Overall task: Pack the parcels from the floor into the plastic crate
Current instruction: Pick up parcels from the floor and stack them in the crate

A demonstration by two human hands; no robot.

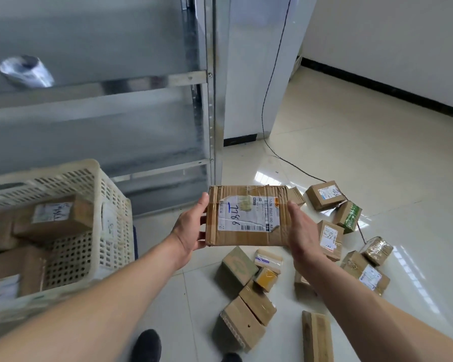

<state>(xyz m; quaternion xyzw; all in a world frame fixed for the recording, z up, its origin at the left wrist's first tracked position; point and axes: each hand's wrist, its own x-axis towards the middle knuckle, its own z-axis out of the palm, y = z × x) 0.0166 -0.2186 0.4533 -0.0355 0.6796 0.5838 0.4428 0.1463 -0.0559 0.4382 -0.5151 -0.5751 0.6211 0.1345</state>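
A flat cardboard parcel (246,189) with a white label marked 1786 is held up in the air between both hands. My left hand (190,228) grips its left edge, thumb on top. My right hand (302,231) holds its right edge with fingers wrapped under it. The cream plastic crate (100,205) stands at the left with several cardboard parcels (55,218) inside. Several more small parcels (246,304) lie scattered on the tiled floor below and to the right of the held one.
Grey metal shelving (209,100) rises behind the crate. A black cable (266,131) runs down the wall and across the floor among the parcels. My dark shoes (147,346) show at the bottom edge. Glossy tiles stretch off to the right.
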